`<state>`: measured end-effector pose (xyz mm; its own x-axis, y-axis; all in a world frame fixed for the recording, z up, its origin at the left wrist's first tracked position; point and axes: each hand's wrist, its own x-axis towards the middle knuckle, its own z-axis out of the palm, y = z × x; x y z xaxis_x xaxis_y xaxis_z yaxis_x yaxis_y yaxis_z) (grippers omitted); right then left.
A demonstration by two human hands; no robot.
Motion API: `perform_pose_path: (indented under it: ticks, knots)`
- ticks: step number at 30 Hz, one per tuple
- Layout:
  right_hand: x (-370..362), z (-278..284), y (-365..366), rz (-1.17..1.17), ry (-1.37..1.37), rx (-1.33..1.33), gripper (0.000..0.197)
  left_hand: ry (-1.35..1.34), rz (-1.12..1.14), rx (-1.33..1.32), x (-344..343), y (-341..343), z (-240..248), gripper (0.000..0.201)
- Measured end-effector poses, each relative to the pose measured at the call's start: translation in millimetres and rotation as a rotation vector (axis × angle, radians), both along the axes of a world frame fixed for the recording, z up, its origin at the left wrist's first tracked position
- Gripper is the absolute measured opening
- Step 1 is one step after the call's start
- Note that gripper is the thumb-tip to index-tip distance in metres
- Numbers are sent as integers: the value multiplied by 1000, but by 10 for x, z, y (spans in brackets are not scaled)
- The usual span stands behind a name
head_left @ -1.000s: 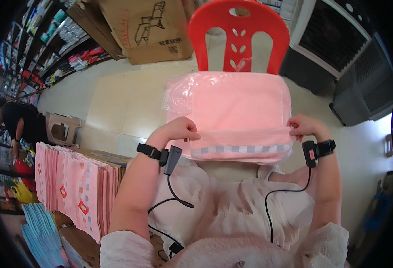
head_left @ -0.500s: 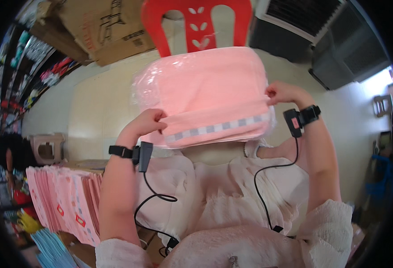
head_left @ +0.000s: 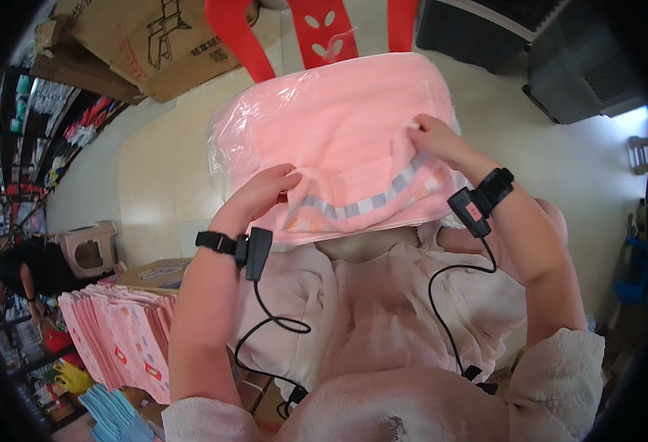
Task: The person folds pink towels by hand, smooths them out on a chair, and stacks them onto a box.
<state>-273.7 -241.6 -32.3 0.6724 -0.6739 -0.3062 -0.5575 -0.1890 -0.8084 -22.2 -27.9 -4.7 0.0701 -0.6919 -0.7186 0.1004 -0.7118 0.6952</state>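
Note:
A pink towel [head_left: 353,125] with a grey, white and peach checked band lies in front of me, on top of other pink layers and clear plastic wrap [head_left: 232,140]. My left hand [head_left: 269,188] pinches the towel's near edge at the left. Toward the right, my right hand [head_left: 442,140] pinches the same edge, a little farther from me. Between the two hands the edge is lifted, and the checked band sags in a curve. Both wrists carry black strapped devices with cables.
Beyond the towel stands a red plastic chair [head_left: 324,33]. Cardboard boxes [head_left: 147,44] lie at the far left, dark grey appliances [head_left: 582,66] at the far right. Stacked pink towels [head_left: 121,335] and blue ones [head_left: 114,412] sit at my left; another person [head_left: 25,269] bends near shelves.
Both hands have drawn closer together and moved away from me, lifting the towel's near edge. The checked band, nearly straight before, now droops in folds. The view has shifted slightly.

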Motion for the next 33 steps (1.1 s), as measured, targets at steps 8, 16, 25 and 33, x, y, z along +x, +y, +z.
perform_pose_path:
  ticks: [8, 16, 25, 33]
  knots:
    - [-257, -117, -212, -125, 86, 16, 27, -210, -204, 192, 206, -11, 160, 38]
    - [-401, 243, -285, 488, 550, 508, 21, 32, -640, 147, 343, 147, 256, 18]
    - [-474, 62, 19, 975, 784, 472, 18, -310, -1196, 141, -54, 199, 134, 22]
    - [-306, 209, -377, 399, 47, -9, 20, -273, -388, -390, 68, -61, 298, 28]
